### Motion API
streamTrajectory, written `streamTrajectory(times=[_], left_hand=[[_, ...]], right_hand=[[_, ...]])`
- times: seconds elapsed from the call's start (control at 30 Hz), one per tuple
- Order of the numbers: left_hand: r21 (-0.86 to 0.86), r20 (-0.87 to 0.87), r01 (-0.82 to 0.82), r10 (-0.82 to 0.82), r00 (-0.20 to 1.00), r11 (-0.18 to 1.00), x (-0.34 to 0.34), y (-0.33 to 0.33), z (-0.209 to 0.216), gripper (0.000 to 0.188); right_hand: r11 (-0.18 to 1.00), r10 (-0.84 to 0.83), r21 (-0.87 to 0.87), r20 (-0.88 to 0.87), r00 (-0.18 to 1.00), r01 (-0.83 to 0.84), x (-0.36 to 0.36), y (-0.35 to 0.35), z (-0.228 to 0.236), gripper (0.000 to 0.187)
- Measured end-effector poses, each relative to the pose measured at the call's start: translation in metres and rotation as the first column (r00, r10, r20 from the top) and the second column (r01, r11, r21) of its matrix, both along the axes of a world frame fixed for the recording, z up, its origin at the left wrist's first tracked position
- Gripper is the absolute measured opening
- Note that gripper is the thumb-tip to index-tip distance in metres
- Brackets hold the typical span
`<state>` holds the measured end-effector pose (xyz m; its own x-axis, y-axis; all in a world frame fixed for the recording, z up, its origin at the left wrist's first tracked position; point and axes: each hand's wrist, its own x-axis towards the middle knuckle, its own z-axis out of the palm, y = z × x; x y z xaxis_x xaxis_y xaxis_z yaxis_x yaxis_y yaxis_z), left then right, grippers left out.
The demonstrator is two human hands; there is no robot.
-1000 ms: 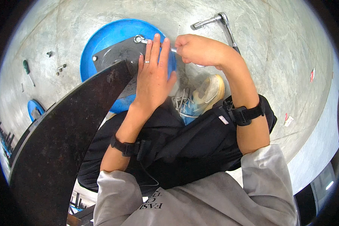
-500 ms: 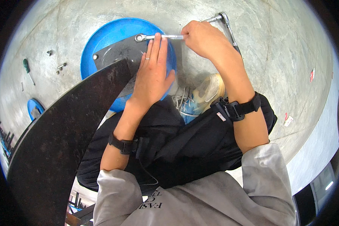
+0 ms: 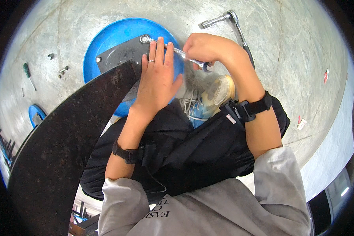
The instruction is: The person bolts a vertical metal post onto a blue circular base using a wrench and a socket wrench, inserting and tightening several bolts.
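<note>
A combination wrench (image 3: 179, 52) has its ring end over a bolt at the far corner of a dark grey metal plate (image 3: 124, 52). The plate lies on a round blue disc (image 3: 91, 47). My right hand (image 3: 205, 46) is closed at the wrench's shank; the open jaw sticks out below it, and my fingertips are partly hidden. With fingers stretched out, my left hand (image 3: 158, 74) lies flat on the plate, fingertips at the wrench near its ring end. A second bolt (image 3: 98, 59) sits at the plate's left corner. A dark curved metal arm (image 3: 70, 129) rises from the plate toward me.
Right of the disc, a ratchet handle (image 3: 240, 33) with a socket lies on the concrete floor. A green-handled screwdriver (image 3: 27, 70) and small metal parts (image 3: 63, 70) lie at left. My shoe (image 3: 212, 98) stands beside the disc. Another blue disc (image 3: 36, 114) is farther left.
My right hand has swung the wrench's free end toward me, so the wrench now slants. My left hand has shifted slightly left and nearer. The ratchet's socket end has come into view.
</note>
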<state>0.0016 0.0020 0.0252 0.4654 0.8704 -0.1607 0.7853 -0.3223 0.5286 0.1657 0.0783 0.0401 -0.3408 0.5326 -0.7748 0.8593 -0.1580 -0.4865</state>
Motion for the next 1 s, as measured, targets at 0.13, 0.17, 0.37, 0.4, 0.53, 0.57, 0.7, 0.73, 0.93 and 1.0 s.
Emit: streamTrajectory(times=[0.13, 0.17, 0.37, 0.4, 0.53, 0.57, 0.7, 0.73, 0.93, 1.0], left_hand=[[-0.001, 0.032, -0.002, 0.002, 0.999, 1.000, -0.004, 0.001, -0.001, 0.067], [-0.003, 0.033, -0.002, 0.002, 0.999, 1.000, -0.004, 0.001, 0.000, 0.067], [0.045, 0.070, 0.026, -0.029, 0.997, 0.999, -0.007, 0.004, -0.007, 0.065], [0.029, 0.116, -0.024, 0.021, 0.993, 0.999, -0.007, 0.003, -0.008, 0.063], [0.062, 0.244, -0.101, 0.083, 0.966, 0.993, -0.009, 0.007, -0.007, 0.056], [0.060, 0.242, -0.102, 0.084, 0.967, 0.993, -0.009, 0.008, -0.006, 0.056], [0.084, 0.335, -0.111, 0.077, 0.939, 0.990, -0.010, 0.009, -0.007, 0.053], [0.099, 0.330, -0.118, 0.079, 0.941, 0.988, -0.010, 0.009, -0.007, 0.052], [0.103, 0.407, -0.167, 0.112, 0.907, 0.981, -0.005, 0.009, -0.001, 0.057], [0.102, 0.354, -0.141, 0.096, 0.930, 0.985, -0.003, 0.005, -0.004, 0.060]], right_hand=[[0.997, 0.057, -0.053, -0.032, 0.998, -0.058, -0.003, 0.000, 0.001, 0.018], [0.995, 0.072, -0.063, -0.020, 0.997, -0.073, -0.003, -0.001, 0.002, 0.019], [0.868, -0.254, 0.471, 0.153, 0.955, 0.156, 0.004, 0.000, -0.015, 0.021], [0.798, -0.256, 0.593, 0.169, 0.952, 0.109, 0.003, 0.000, -0.015, 0.021], [0.673, -0.194, 0.735, 0.060, 0.979, 0.088, 0.003, 0.004, -0.014, 0.020], [0.612, -0.137, 0.791, 0.090, 0.987, 0.013, 0.003, 0.005, -0.009, 0.021], [0.664, -0.251, 0.589, -0.405, 0.879, 0.461, 0.000, 0.013, 0.015, 0.018], [0.664, -0.251, 0.588, -0.405, 0.879, 0.461, -0.001, 0.012, 0.018, 0.018], [0.810, -0.235, 0.513, -0.159, 0.959, 0.283, 0.011, 0.005, 0.005, 0.024], [0.933, -0.106, 0.335, -0.098, 0.990, 0.133, 0.007, 0.005, 0.001, 0.025]])
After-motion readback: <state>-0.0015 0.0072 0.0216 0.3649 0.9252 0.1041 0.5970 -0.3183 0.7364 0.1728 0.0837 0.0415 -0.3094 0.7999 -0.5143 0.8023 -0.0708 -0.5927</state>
